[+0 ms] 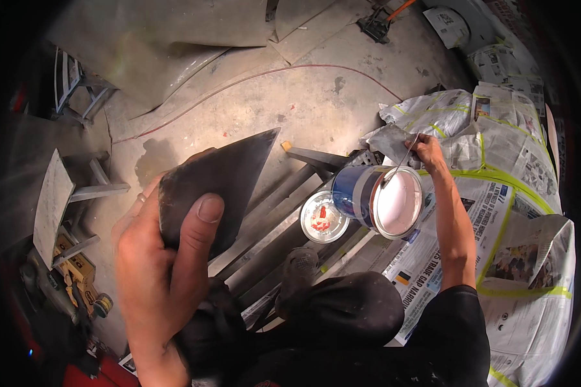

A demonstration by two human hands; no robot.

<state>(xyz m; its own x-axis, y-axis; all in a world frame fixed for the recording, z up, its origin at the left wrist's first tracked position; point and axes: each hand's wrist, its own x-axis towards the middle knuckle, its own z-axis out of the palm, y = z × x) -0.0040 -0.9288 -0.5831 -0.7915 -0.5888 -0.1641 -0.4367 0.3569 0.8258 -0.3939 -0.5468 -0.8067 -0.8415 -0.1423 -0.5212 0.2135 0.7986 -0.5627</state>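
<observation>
My left hand [168,277] is raised close at the left, gripping a dark, flat, angular plate [216,187] with the thumb across its face. The plate's pointed corner aims up and to the right. Farther off, my right hand [426,151] is closed on the thin wire handle [403,159] of a blue paint can [355,192]. The can leans over with its open mouth facing me, and a pale pinkish-white filling shows inside. A grey flat piece [388,142] lies by my right fingers; whether they touch it, I cannot tell.
A round lid [310,233] with red marks sits beside the can. Newspaper held by yellow-green tape [490,174] covers a large form on the right. Dark rails [271,219] run below the can. A red hose [239,79] crosses the concrete floor; metal stands [87,190] are at left.
</observation>
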